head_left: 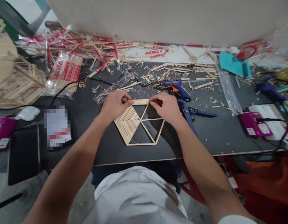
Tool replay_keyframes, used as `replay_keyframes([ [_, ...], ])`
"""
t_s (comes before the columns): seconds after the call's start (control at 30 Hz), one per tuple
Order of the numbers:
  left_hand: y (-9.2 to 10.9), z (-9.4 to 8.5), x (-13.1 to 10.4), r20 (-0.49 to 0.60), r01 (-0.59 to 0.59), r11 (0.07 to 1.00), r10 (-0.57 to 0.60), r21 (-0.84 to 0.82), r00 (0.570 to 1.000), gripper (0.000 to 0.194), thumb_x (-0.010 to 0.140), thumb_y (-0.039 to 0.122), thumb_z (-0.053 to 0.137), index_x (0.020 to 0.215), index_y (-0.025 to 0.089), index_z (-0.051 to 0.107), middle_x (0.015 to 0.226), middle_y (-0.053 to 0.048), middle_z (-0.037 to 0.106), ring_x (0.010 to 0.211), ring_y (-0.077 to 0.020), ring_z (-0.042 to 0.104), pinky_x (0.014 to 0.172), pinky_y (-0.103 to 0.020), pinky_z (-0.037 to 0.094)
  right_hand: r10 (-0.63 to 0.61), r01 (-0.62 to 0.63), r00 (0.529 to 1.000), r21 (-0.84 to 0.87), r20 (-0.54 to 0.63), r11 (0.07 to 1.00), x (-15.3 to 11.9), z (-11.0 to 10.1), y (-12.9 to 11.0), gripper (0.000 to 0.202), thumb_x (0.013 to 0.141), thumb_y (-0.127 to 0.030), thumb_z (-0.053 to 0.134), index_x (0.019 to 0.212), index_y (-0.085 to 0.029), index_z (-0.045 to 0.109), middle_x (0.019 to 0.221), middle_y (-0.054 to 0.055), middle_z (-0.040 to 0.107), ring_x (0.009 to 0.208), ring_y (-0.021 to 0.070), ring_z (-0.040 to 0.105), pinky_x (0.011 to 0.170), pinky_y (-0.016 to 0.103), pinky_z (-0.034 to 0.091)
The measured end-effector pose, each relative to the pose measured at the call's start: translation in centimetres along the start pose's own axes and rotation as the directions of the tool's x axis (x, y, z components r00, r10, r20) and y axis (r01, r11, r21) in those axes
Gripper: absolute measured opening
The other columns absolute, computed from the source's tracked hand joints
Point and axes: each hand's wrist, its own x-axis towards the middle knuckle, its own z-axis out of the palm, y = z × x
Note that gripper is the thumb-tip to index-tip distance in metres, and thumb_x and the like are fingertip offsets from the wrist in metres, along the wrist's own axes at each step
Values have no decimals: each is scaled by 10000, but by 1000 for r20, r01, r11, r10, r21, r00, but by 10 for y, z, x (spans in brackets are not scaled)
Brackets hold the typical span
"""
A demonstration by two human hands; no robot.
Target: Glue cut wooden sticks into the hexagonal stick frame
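Note:
A hexagonal frame of wooden sticks (127,130) lies flat on the dark tabletop, its two left sections filled with sticks side by side and the other visible sections open. Along its far edge runs a short band of wooden sticks (141,102). My left hand (117,104) has its fingers closed on the left end of this band. At the band's right end, near the frame's corner, the fingers of my right hand (166,107) are pinched together. Just beyond my right hand rests a blue glue gun (178,88), and blue-handled cutters (192,113) lie right of it.
Packed wooden sticks (65,73) and red-and-clear wrappers lie at the back left, beside stick-built pieces (22,77). Stick offcuts (181,70) litter the back. Phones (23,152), magenta power adapters (256,123) and black cables flank the work area.

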Motion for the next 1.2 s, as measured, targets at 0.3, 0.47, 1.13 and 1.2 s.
replay_keyframes([
  [0.3,1,1,-1,-10,-3,1000,3,19,1000,245,888,449,718,906,207,748,907,-55,750,796,-209,655,761,-337,477,-5,5,1000,12,16,1000,-2,2,0,167,853,-116,641,902,-208,771,934,67,700,774,201,635,776,391,525],
  [0.47,3,0,-1,-6,29,999,-28,15,1000,232,880,430,729,910,202,759,906,-59,749,783,-208,645,755,-331,469,-18,18,1000,19,18,1000,-2,4,-1,102,871,-139,696,901,-199,774,903,57,687,778,196,623,765,370,499],
  [1.13,-3,-2,3,27,81,993,-79,-89,997,260,815,448,733,907,208,775,857,-48,760,722,-183,633,729,-319,501,-32,32,999,29,19,999,3,14,-1,82,893,-212,730,818,-218,699,852,37,650,795,207,577,774,363,450],
  [1.2,-2,-2,2,18,71,995,-70,-71,997,249,827,446,734,903,213,772,855,-48,756,732,-188,636,734,-321,496,-35,34,999,29,21,999,4,14,-1,81,891,-195,722,817,-216,696,846,36,645,804,208,575,784,362,446],
])
